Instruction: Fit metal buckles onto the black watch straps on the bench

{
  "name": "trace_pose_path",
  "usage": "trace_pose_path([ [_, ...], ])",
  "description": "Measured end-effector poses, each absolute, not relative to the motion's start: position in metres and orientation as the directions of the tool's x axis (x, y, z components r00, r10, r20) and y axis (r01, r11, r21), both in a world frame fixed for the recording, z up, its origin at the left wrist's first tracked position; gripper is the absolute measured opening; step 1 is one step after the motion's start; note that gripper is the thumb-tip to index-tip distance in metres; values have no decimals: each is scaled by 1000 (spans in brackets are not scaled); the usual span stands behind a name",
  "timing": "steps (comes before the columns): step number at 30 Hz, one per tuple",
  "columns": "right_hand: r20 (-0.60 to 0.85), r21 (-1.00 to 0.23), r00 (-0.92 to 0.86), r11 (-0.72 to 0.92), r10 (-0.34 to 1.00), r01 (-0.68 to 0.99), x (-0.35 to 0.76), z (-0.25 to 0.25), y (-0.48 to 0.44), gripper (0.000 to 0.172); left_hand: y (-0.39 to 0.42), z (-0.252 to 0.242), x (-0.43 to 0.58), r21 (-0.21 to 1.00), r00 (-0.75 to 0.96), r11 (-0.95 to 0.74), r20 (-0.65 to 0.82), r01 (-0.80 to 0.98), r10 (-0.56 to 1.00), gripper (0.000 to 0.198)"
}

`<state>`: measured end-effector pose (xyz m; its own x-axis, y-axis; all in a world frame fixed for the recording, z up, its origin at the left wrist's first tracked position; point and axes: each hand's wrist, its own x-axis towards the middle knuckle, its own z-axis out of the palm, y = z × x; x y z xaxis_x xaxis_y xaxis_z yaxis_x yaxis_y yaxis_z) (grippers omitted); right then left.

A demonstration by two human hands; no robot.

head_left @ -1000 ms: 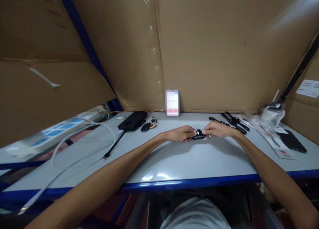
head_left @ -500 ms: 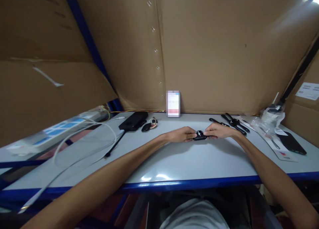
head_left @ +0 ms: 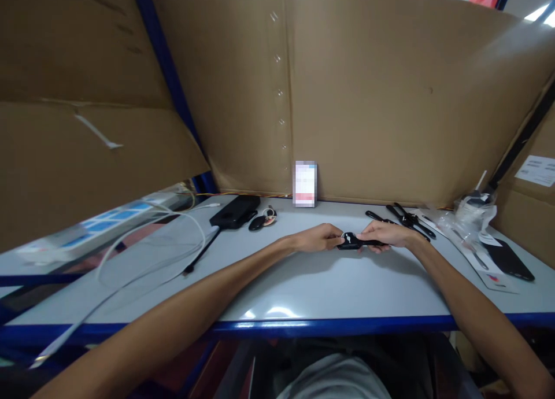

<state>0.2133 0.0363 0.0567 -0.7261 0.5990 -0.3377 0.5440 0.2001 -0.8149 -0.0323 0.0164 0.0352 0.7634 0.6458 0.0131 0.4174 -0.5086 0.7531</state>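
Observation:
A black smartwatch (head_left: 348, 242) with a white mark on its lit face is held between both hands, just above the table top. My left hand (head_left: 318, 237) is closed on the watch's left side, thumb and fingers pinching its edge. My right hand (head_left: 384, 235) grips the other side, thumb on top near the case. A dark strap (head_left: 372, 243) runs out from the case under the right fingers. The far ends of the fingers are partly hidden beneath the watch.
A phone (head_left: 305, 184) leans on the cardboard wall. Black watch straps (head_left: 410, 218), a plastic bag (head_left: 459, 220) and a dark phone (head_left: 510, 259) lie right. Left are a black power bank (head_left: 235, 211), keys (head_left: 263, 220), white cables (head_left: 203, 237) and a power strip (head_left: 113, 220).
The right hand has shifted slightly, and more of the dark strap shows under it. The watch stays between both hands. The camera view has tilted a little.

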Motion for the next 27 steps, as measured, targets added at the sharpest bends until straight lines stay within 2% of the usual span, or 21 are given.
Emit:
trace_pose_path([
  [6,-468,-820,-694,23,548,571,215,55,41,57,11,46,-34,681,751,-584,76,442,656,34],
  [14,-439,-885,-739,-104,511,454,211,50,43,50,7,58,-37,597,732,-631,103,496,673,33],
  [19,-426,-897,-767,-111,481,428,212,48,45,49,4,61,-37,576,716,-634,117,516,688,34],
  [22,-419,-899,-769,-99,483,427,213,51,46,49,4,62,-38,611,720,-614,101,499,686,33],
  [27,-435,-888,-758,-93,486,450,214,55,45,49,3,65,-38,738,751,-523,34,426,659,34],
])
